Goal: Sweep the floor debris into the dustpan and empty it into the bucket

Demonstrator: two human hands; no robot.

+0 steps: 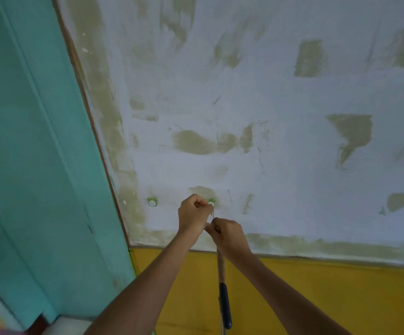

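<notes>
Head view, left hand pinching string at wall hook, right hand gripping broom handle top

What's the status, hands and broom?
Left hand pinches a loop at the wall hook. Right hand grips the broom handle top. Dustpan, bucket out of view.

Wall patchy matt plaster; handle wooden.

Your single head-worn wide-angle camera is facing a patchy white-and-olive plastered wall at close range, tilting slightly downward. It is taking in the teal painted door panel at left, the yellow lower wall band below, and your forearms reaching forward.
</notes>
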